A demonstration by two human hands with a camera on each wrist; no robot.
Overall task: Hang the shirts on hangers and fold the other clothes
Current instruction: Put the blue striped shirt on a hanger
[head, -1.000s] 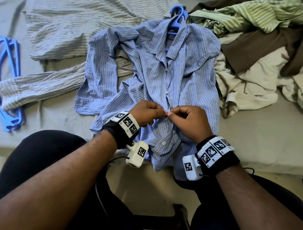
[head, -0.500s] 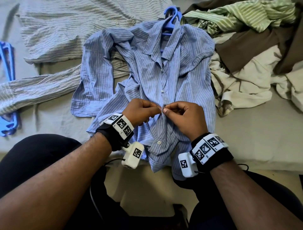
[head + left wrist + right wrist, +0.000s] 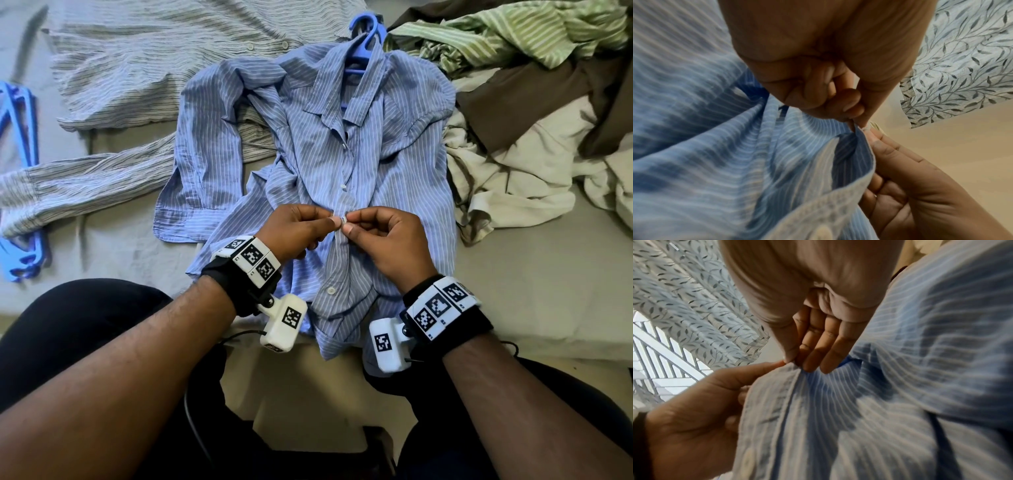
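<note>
A blue striped shirt (image 3: 394,164) lies face up on the bed with a blue hanger (image 3: 364,32) inside its collar. My left hand (image 3: 301,229) and right hand (image 3: 380,236) meet at the shirt's front placket, halfway down. Each pinches the placket edge at a small white button (image 3: 343,219). In the left wrist view my left hand (image 3: 840,107) pinches the blue striped shirt (image 3: 735,154) at its edge. In the right wrist view my right hand (image 3: 803,360) grips the blue striped shirt (image 3: 890,402) by its placket. Two buttons above look fastened; one lower button (image 3: 331,290) shows.
A grey striped shirt (image 3: 164,68) lies spread behind and to the left. Spare blue hangers (image 3: 19,178) sit at the left bed edge. A heap of green striped (image 3: 513,37), brown (image 3: 534,99) and cream clothes (image 3: 520,171) fills the right. My knees are below the bed edge.
The view has shifted slightly. Both hands stay pinched together at the placket, working the same button; the white button now shows between the fingertips.
</note>
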